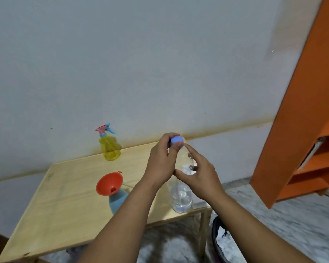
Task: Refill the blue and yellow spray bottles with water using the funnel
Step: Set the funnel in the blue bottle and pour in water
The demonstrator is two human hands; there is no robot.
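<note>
The left hand (160,160) is closed around the blue cap (176,140) at the top of a clear plastic bottle (180,194), thumb on the near side of the cap and fingers curled over the far side. The right hand (199,175) wraps the upper body of that bottle from the right — fingers spread across the clear wall, thumb pointing left toward the other wrist. The bottle stands upright near the right front corner of a pale wooden table (65,211), and a little water shows in its lower part. Left of it, partly hidden behind the left forearm, stands the blue spray bottle (116,201) with its spray head off; the orange funnel (109,184) sits in its neck, tilted so the wide mouth faces the camera. The yellow spray bottle (109,148) stands well apart at the back edge of the table against the wall (141,63), its pink and blue trigger head in place. An orange shelf (311,111) rises at the right — below the table's right corner a dark round bin (219,242) sits on the floor.
</note>
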